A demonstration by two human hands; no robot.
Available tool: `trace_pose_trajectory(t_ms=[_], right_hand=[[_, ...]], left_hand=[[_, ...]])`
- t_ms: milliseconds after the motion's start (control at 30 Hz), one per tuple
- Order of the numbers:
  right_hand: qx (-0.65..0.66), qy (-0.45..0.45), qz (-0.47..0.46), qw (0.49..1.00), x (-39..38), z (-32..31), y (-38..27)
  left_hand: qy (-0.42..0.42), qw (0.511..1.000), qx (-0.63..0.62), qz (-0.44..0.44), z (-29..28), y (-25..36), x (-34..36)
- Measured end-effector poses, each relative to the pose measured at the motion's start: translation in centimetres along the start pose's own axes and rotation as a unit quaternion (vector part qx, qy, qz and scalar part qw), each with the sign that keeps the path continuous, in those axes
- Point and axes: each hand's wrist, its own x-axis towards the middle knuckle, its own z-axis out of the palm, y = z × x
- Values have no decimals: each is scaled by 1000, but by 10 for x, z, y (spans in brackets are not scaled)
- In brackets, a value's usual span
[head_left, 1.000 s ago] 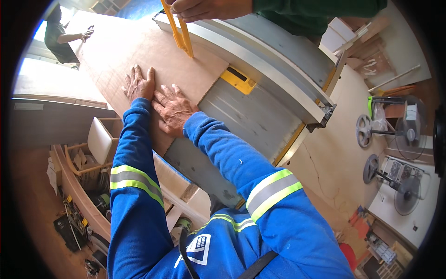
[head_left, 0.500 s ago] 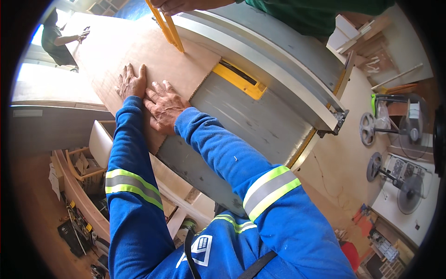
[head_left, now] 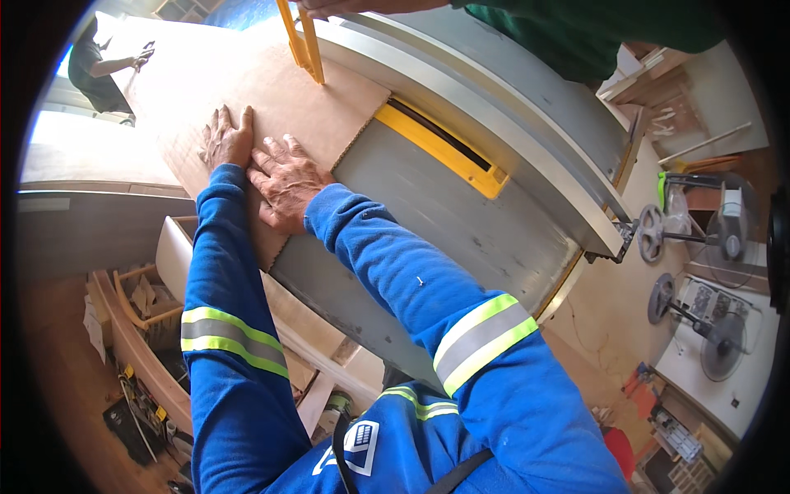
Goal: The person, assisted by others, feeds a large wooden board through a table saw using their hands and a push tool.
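Note:
My left hand (head_left: 228,142) lies flat on a thin brown wooden board (head_left: 346,107), fingers spread. Close beside it, my right hand (head_left: 286,188) also presses on the board near its corner, fingers stretched out. The board rests on a grey metal machine table (head_left: 436,218), its near end edge looking jagged. Past that edge, a yellow slotted insert (head_left: 436,148) shows in the table; part of it may be under the board. A yellow frame-like piece (head_left: 306,51) stands over the board, beneath a co-worker's hand (head_left: 362,6).
A long metal fence (head_left: 510,148) runs along the table's far side; the co-worker's green sleeve (head_left: 559,33) is beyond it. Another person (head_left: 97,70) stands at the board's far left end. Grey handwheels (head_left: 650,233) stand at right. A wooden bin (head_left: 144,296) with scraps is at lower left.
The board and both my hands have slid away along the table, towards the upper left relative to the machine. More of the yellow insert is uncovered. Both hands still lie flat.

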Motion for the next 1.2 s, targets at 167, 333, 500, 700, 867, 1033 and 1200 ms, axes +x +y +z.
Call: trace_pose_trajectory(t_ms=[167,333,500,700,867,1033,1200], right_hand=[[-4,-3,9,1000,24,7,-5],[-16,-48,22,998,44,9,-12],[-53,-47,43,997,55,17,-8],[-47,-82,92,991,50,29,-20],[-85,-16,97,991,38,46,-45],[-6,190,221,957,-30,33,-98],[267,337,415,802,-139,28,-142]], left_hand=[[5,1000,-8,-1,2,-14,22],[-16,1000,-10,-1,2,-46,34],[103,971,-196,-87,42,-142,4],[-88,720,-648,-232,34,-140,-46],[-77,700,-679,-208,33,-162,-36],[-19,624,-762,-170,8,-214,-90],[-56,625,-757,-182,-37,-249,-190]])
